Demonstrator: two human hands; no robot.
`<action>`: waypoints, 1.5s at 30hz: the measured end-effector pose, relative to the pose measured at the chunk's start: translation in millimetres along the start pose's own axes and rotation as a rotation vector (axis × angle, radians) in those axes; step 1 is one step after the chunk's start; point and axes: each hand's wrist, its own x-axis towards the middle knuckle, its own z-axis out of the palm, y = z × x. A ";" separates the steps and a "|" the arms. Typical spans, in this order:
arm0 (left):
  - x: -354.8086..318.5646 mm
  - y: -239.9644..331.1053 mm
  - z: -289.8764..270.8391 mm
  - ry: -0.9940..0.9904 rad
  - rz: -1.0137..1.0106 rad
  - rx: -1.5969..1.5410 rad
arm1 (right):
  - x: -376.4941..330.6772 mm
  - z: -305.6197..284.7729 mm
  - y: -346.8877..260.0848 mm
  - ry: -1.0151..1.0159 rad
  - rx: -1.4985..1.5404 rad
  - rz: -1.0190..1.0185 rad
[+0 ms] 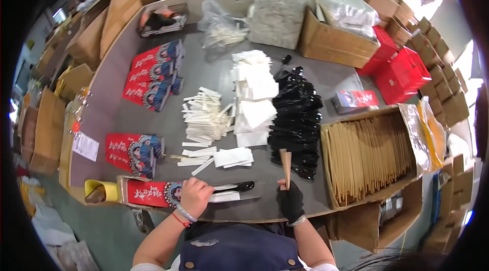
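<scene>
At the table's near edge lies a red printed packet (146, 192). A black plastic spoon (238, 187) and a white paper napkin (224, 197) stick out of its right end, over a clear film. My left hand (196, 195), bare with bracelets at the wrist, curls its fingers over the packet's right part, partly hiding it. In a black fingerless glove, my right hand (290, 201) pinches a pair of wooden chopsticks (286, 169) upright. Just beyond that hand lies a heap of black spoons (295, 118). A cardboard box of wooden chopsticks (369, 154) sits to its right.
White napkins (252, 98) and small white paper-wrapped sticks (206, 116) lie mid-table. Red packets (153, 75) stand in piles at the left. A yellow tube-like holder (102, 191) is at the near left. Red boxes (402, 75) and a carton of bags (336, 42) are far right.
</scene>
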 end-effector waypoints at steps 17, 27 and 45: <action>-36.9 -29.2 -52.0 -0.250 -0.126 0.005 | 44.5 7.7 -48.8 -0.609 -0.788 -0.666; -4.9 1.3 -24.6 -0.208 -0.040 -0.071 | 13.9 66.8 -49.3 -0.680 -0.469 -0.614; 45.3 16.6 -37.0 -0.642 0.102 0.117 | 26.6 58.4 -99.9 -0.657 -1.008 -0.610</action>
